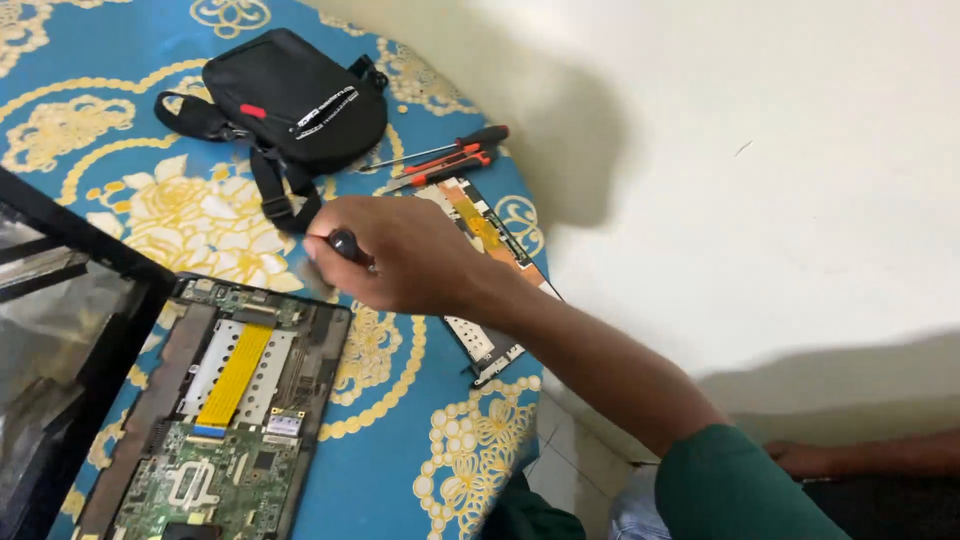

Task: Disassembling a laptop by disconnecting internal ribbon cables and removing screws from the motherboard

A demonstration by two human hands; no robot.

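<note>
My right hand [400, 255] is closed around the dark handle of a screwdriver [343, 243]. It hovers just above the top right corner of an opened laptop base [215, 420]. The base shows a green circuit board and a yellow ribbon cable [235, 372]. The screwdriver's tip is hidden by my hand. My forearm crosses over a removed panel [480, 230] with orange strips, which lies near the table's right edge. My left hand is out of view.
A black pouch with straps [295, 100] lies at the back of the round table, which has a blue and yellow floral cloth [420, 440]. Two red and black screwdrivers [450, 155] rest beside the pouch. The laptop's black-framed screen [60, 300] lies at the left. A white wall [760, 180] stands close on the right.
</note>
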